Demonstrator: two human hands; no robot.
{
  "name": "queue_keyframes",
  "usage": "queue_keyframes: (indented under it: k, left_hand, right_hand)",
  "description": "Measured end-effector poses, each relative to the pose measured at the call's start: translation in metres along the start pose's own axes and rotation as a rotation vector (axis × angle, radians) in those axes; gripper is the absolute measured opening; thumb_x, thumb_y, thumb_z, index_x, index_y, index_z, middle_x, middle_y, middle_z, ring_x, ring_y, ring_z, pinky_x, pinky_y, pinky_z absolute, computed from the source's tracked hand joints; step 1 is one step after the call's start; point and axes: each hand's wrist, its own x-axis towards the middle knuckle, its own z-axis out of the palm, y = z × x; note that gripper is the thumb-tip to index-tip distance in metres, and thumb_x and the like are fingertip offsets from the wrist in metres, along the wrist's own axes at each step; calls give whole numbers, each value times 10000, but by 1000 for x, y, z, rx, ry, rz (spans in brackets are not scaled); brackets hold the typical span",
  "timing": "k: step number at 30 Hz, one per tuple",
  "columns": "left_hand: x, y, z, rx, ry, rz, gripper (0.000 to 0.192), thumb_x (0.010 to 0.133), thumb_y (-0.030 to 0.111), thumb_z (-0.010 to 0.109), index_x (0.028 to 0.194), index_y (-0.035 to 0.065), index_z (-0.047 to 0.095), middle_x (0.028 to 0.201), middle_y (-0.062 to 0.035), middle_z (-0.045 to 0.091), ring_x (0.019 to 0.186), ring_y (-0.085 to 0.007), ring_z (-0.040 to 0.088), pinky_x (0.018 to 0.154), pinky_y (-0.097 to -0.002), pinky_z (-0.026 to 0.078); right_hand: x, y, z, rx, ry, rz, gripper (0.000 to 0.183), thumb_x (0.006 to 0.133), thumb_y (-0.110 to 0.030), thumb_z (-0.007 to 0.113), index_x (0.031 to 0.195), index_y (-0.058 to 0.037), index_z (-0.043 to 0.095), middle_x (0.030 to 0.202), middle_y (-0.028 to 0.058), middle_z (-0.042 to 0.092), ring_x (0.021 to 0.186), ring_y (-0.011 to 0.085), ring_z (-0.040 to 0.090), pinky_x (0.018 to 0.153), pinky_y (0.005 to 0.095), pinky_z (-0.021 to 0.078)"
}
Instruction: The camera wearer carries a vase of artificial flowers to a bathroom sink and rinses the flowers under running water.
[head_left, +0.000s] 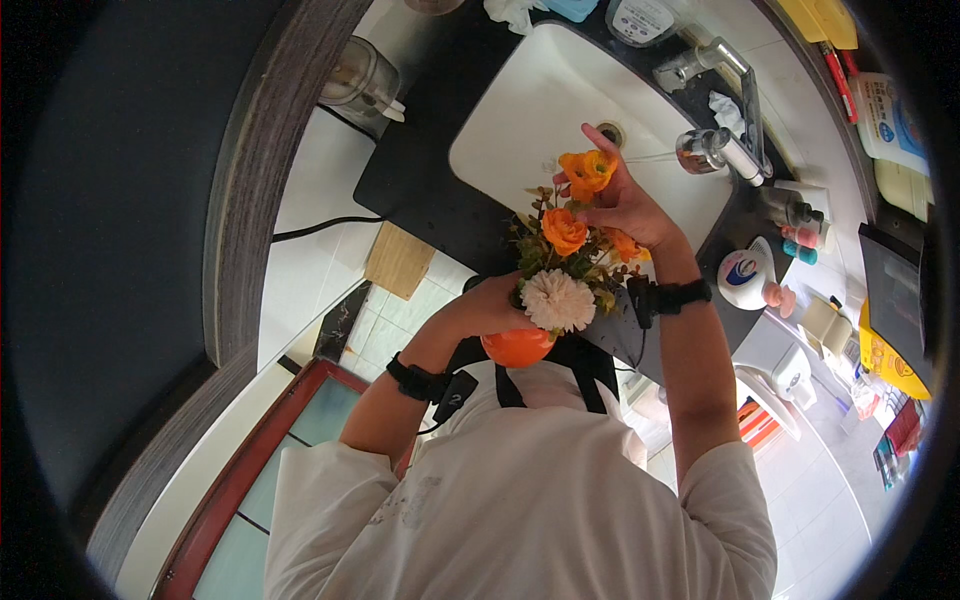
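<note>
My left hand (491, 306) grips an orange vase (517, 347) near its top, close to my body at the counter's front edge. Flowers stand in the vase: a cream pompom bloom (559, 300), an orange bloom (564, 232) and green-brown leaves. Over the white sink basin (517, 112), my right hand (634, 206) cups the uppermost orange flower (589, 174), thumb below it and some fingers behind. Its index finger is extended towards the drain (610, 134). From the chrome faucet (701, 152) a thin stream of water runs towards this hand.
A dark countertop (420, 161) surrounds the basin. On its right stand a white pump bottle (745, 277) and small bottles; a clear bottle (641, 21) is at the back. A glass jar (364, 79) stands at left, near a black cable (326, 225). A shelf runs along the right wall.
</note>
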Motion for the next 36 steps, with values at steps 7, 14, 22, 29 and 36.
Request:
queue_keyframes:
  k: [7, 14, 22, 29, 36]
  left_hand:
    - [2, 3, 1, -45, -11, -24, 844, 666, 461, 732, 1329, 69, 387, 1284, -135, 498, 1174, -260, 483, 981, -356, 369]
    - [12, 10, -5, -55, -42, -51, 852, 659, 441, 744, 1334, 67, 382, 1294, -133, 490, 1177, -257, 478, 989, -351, 358]
    - [20, 17, -1, -152, -54, -8, 763, 680, 350, 741, 1309, 68, 413, 1265, -110, 515, 1151, -226, 491, 985, -333, 356]
    - [38, 22, -1, -290, -61, -63, 678, 702, 275, 724, 1270, 30, 445, 1245, -97, 520, 1133, -189, 485, 970, -304, 360]
    - [63, 43, -7, -305, -145, -12, 764, 712, 274, 726, 1337, 31, 361, 1307, -133, 466, 1198, -238, 446, 1014, -348, 328]
  right_hand:
    - [4, 5, -5, -150, 155, -11, 766, 787, 58, 631, 1399, -196, 248, 1064, 45, 556, 960, 163, 569, 833, 278, 475]
    - [-7, 1, -16, -100, 196, -52, 727, 791, 29, 643, 1383, -182, 278, 1068, 51, 562, 960, 168, 567, 869, 287, 448]
    - [-25, -1, -32, -128, 211, 7, 809, 780, 41, 637, 1415, -205, 200, 1154, 121, 515, 1018, 189, 543, 895, 316, 440]
    - [-44, 4, -42, -238, 392, 88, 737, 814, -70, 642, 1409, -159, 216, 1205, 168, 496, 1071, 223, 533, 904, 342, 443]
    - [-33, 9, -67, -275, 535, 153, 546, 815, -99, 653, 1296, -36, 402, 1143, 94, 552, 1058, 181, 530, 914, 291, 409]
